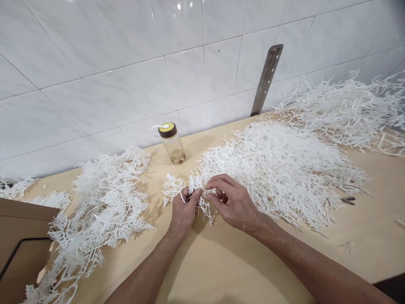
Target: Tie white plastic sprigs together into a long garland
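Note:
My left hand (184,211) is closed around a bunch of white branching plastic sprigs (196,182), which spread out above the thumb and hang down to the right. A thin white loop shows by its index finger, and something dark sits partly hidden between the fingers. My right hand (232,200) meets the bunch from the right, thumb and index finger curled close together at its edge. A white plastic twig seems pinched at those fingertips, though most of it is hidden. Just right of the hands lies a large heap of loose white plastic twigs (278,164).
Branched white sprigs (110,202) are piled at left, beside a brown cardboard box (23,240). A lidded clear bottle (174,150) stands near the tiled wall (142,93). More long white stems (351,112) lie at back right. A metal bracket (267,80) rises against the wall.

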`<action>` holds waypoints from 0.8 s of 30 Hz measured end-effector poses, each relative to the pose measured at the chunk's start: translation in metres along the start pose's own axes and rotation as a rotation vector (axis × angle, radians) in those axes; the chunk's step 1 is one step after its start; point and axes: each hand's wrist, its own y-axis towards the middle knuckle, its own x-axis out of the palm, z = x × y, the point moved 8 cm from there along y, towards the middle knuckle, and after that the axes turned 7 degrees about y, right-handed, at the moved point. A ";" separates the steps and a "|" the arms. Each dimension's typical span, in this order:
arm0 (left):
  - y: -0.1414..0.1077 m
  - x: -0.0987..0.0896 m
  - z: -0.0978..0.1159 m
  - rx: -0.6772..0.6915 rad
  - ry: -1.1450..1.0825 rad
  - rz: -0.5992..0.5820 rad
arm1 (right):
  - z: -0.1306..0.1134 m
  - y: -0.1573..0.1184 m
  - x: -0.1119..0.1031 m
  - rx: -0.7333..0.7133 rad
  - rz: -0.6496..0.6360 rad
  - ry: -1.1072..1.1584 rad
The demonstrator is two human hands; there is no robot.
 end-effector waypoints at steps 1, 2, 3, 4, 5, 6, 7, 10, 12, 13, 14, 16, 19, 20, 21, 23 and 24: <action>0.000 0.001 -0.001 -0.025 -0.025 -0.007 | -0.001 -0.001 0.002 -0.027 -0.015 -0.010; 0.000 0.003 -0.002 -0.048 -0.051 -0.024 | -0.001 -0.001 0.003 -0.051 -0.026 -0.022; -0.001 0.005 -0.002 -0.066 -0.077 -0.048 | -0.001 -0.001 0.005 -0.073 -0.034 -0.034; -0.001 0.008 -0.002 -0.081 -0.098 -0.076 | -0.001 -0.002 0.006 -0.092 -0.037 -0.044; -0.001 0.010 -0.003 -0.096 -0.117 -0.103 | -0.001 -0.002 0.007 -0.111 -0.034 -0.053; -0.001 0.011 -0.003 -0.110 -0.134 -0.121 | -0.002 -0.002 0.008 -0.129 -0.029 -0.061; -0.001 0.012 -0.003 -0.122 -0.147 -0.131 | -0.002 -0.002 0.009 -0.142 -0.025 -0.067; -0.001 0.012 -0.002 -0.142 -0.190 -0.127 | -0.005 -0.003 0.012 -0.158 -0.017 -0.072; -0.002 0.012 -0.002 -0.150 -0.211 -0.121 | -0.007 -0.003 0.013 -0.157 -0.013 -0.071; -0.002 0.012 -0.002 -0.153 -0.218 -0.121 | -0.007 -0.003 0.013 -0.154 -0.007 -0.072; -0.002 0.012 -0.002 -0.155 -0.220 -0.120 | -0.006 -0.003 0.014 -0.146 -0.003 -0.075; -0.001 0.011 -0.003 -0.157 -0.216 -0.122 | -0.004 -0.004 0.014 -0.128 0.002 -0.083; 0.001 0.009 -0.005 -0.149 -0.214 -0.124 | -0.003 -0.005 0.015 -0.127 -0.009 -0.084; 0.001 0.009 -0.006 -0.148 -0.212 -0.126 | -0.003 -0.005 0.016 -0.135 -0.010 -0.085; 0.002 0.009 -0.007 -0.148 -0.209 -0.130 | -0.003 -0.005 0.016 -0.143 -0.007 -0.089; 0.003 0.009 -0.008 -0.148 -0.203 -0.143 | -0.003 -0.005 0.015 -0.147 0.006 -0.100; 0.003 0.009 -0.009 -0.146 -0.203 -0.150 | -0.003 -0.005 0.015 -0.146 0.015 -0.103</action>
